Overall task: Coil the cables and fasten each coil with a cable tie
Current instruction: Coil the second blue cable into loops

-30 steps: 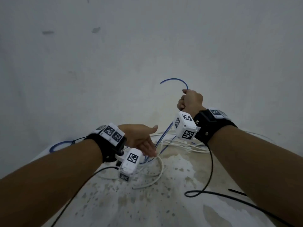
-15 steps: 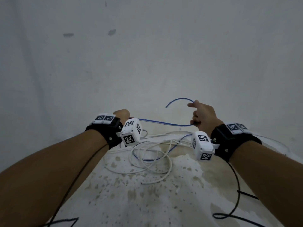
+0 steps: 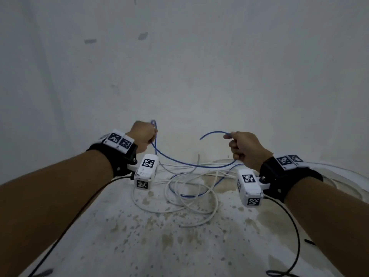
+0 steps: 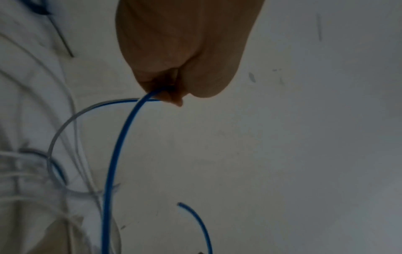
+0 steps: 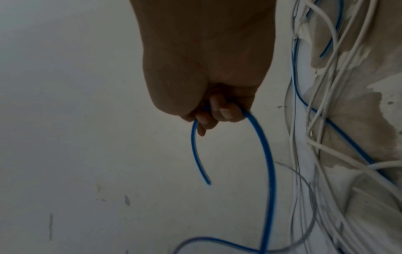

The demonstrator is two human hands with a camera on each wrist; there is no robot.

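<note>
Our left hand [image 3: 144, 136] and right hand [image 3: 242, 147] each clench the thin blue plastic-sheathed cable [image 3: 185, 163], which sags between them above the tangled white cables [image 3: 191, 188] on the stained floor [image 3: 159, 246], where further pulling could snag it.

Bare forearms, no sleeves. Black strap [image 3: 117, 156] round the left wrist, black strap [image 3: 279, 176] round the right, each with a small silver screw at the side. White tags [image 3: 118, 140] with black square-code markings on top of the left strap, like tags [image 3: 289, 160] on the right. White boxy camera [image 3: 146, 170] under the left wrist, another [image 3: 249, 186] under the right, both code-marked. Thin black lead [image 3: 65, 230] trailing from the left, black lead [image 3: 295, 236] looping from the right.
</note>
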